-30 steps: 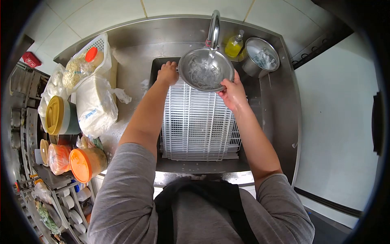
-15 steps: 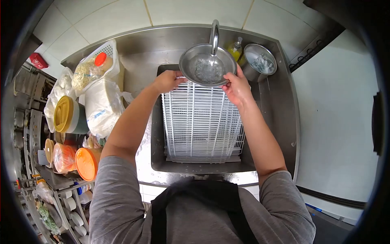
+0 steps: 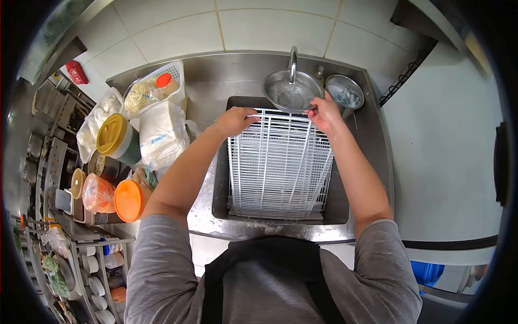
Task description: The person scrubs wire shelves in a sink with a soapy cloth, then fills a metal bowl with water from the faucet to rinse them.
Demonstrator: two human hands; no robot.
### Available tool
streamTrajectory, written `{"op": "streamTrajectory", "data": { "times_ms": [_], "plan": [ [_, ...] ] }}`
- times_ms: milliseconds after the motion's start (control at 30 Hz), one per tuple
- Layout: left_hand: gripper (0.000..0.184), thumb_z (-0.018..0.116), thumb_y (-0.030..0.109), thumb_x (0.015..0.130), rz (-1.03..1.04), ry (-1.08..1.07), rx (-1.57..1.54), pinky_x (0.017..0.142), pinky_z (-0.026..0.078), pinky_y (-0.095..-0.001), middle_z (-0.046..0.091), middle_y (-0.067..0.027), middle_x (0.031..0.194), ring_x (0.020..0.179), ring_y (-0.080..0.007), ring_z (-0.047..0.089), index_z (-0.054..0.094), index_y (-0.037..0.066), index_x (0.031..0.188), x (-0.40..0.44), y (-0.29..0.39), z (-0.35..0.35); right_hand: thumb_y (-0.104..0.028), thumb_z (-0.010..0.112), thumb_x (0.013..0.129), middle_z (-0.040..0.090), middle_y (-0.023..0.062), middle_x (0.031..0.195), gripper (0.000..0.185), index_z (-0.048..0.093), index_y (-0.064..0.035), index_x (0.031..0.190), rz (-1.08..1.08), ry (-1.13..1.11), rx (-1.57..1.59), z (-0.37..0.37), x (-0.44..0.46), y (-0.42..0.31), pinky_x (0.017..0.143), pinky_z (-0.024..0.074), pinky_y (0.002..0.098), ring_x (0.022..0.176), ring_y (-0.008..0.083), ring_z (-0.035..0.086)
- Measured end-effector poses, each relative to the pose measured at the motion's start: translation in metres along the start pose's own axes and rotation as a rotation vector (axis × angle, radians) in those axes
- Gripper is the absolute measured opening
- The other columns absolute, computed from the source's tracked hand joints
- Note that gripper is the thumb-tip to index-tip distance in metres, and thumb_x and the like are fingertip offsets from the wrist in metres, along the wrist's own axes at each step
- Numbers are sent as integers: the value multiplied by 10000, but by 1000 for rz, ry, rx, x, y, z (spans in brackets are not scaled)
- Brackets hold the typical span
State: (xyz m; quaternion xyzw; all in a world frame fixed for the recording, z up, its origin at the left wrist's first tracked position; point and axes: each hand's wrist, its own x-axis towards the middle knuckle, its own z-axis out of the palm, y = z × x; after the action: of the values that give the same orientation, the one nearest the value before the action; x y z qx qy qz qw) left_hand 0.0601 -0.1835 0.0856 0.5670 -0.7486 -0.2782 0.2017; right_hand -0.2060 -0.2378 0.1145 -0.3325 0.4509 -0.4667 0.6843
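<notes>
My right hand [image 3: 327, 114] pinches the near right rim of a round metal bowl [image 3: 272, 97]. The bowl sits under the curved faucet [image 3: 293, 65], with water in it. My left hand [image 3: 238, 120] is closed on the far left edge of a white wire rack [image 3: 275, 162], its fingertips over the top wire. Several such racks appear layered in the sink basin [image 3: 220, 183]; the top one slants slightly against those beneath. Part of the bowl's near rim is hidden by my right fingers.
Right of the bowl stands a metal pot [image 3: 345, 93] with something clear inside, beside a partly hidden pump bottle [image 3: 319, 73]. On the left are a white basket [image 3: 177, 70], a plastic bag bundle [image 3: 162, 135] and an orange-lidded tub [image 3: 128, 201]. A white panel [image 3: 442, 146] borders the right.
My left hand has come away from beside the bowl and grips the rack's edge. The top rack's far end looks slightly raised. My right hand still holds the bowl; the camera view has shifted.
</notes>
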Motion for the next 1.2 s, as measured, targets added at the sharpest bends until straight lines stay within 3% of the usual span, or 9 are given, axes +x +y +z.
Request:
{"op": "streamTrajectory", "data": {
  "times_ms": [100,133,333,567,700,800,1200],
  "plan": [
    [261,509,322,899,63,68,187,635,471,-355,609,-111,727,656,-252,592,594,77,931,-10,8,0,42,418,765,527,153,890,494,359,-148,1218,14,44,-67,-10,2,-2,428,424,213,602,204,552],
    [267,503,341,893,72,84,210,663,466,-392,627,-139,779,713,-314,601,588,91,934,-12,9,1,49,398,761,518,178,918,501,347,-154,1216,27,72,-57,-13,5,-1,423,428,219,610,222,553],
    [329,566,383,844,36,115,205,690,468,-400,636,-154,821,786,-336,606,594,66,927,-29,26,0,66,392,748,493,209,942,559,272,-154,1247,25,107,-57,-20,2,3,405,429,230,613,242,556],
    [348,617,374,802,105,75,292,673,472,-410,636,-155,801,763,-338,605,598,28,828,-38,40,-2,73,380,759,487,228,921,524,264,-114,1235,-11,136,-120,-21,7,-21,397,451,251,586,271,572],
    [382,611,422,795,181,143,359,651,476,-410,634,-147,778,743,-333,605,608,40,799,-46,47,3,76,373,770,506,217,919,384,387,-32,1137,-33,100,-205,-15,8,-40,407,454,247,609,276,578],
    [387,611,440,788,150,129,377,646,479,-408,638,-134,772,735,-320,609,630,54,818,-53,53,1,65,390,770,518,174,837,305,438,-44,1051,-47,139,-196,-16,12,-44,442,444,230,645,247,562],
    [377,623,429,779,174,184,347,651,484,-410,646,-119,764,730,-311,618,633,56,834,-59,51,6,75,342,788,524,216,928,364,405,-32,1131,-47,183,-172,-17,11,-36,429,452,237,634,281,591]
  ]
}}
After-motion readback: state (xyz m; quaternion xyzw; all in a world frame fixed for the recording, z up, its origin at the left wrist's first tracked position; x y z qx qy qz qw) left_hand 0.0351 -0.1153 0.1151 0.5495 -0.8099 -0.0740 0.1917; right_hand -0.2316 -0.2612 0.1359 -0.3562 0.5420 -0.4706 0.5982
